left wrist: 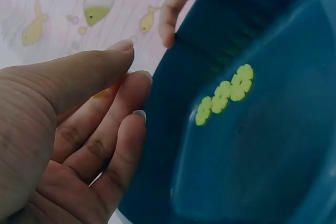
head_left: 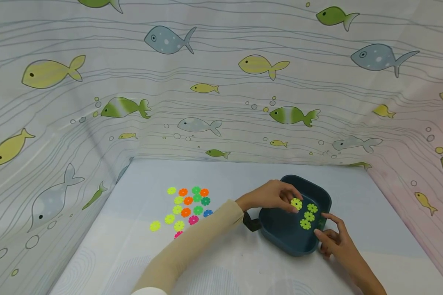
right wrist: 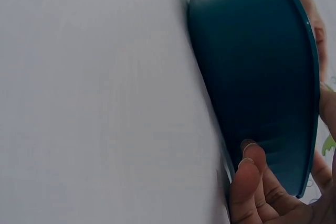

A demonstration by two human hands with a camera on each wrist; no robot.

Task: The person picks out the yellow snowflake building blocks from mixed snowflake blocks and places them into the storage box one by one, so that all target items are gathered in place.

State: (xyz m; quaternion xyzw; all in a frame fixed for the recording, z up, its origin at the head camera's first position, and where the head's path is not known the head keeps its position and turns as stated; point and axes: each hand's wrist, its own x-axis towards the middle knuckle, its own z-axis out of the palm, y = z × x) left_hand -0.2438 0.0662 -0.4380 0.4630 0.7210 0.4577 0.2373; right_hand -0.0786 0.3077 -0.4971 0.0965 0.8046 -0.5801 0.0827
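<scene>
A dark blue square pan point(head_left: 280, 231) sits on the table with its short handle point(head_left: 252, 223) to the left. Over its inside, my left hand point(head_left: 271, 194) pinches a yellow notched plastic disc point(head_left: 296, 204) between thumb and fingers; the fingers mostly hide that disc in the left wrist view. Below, several-petalled yellow-green discs point(head_left: 309, 216) lie in a short row on the pan floor near the right wall. My right hand point(head_left: 336, 239) grips the pan's right side, thumb and forefinger at the rim, other fingers point(right wrist: 245, 182) curled against the outer wall.
Left of the pan, loose discs are spread on the white table point(head_left: 221, 262): yellow ones point(head_left: 155, 226), orange ones point(head_left: 186, 212), green ones point(head_left: 198, 210), pink ones point(head_left: 193, 220) and a blue one point(head_left: 208, 213). The left sleeve point(head_left: 192, 246) crosses near them. Fish-printed cloth point(head_left: 229, 135) walls the table.
</scene>
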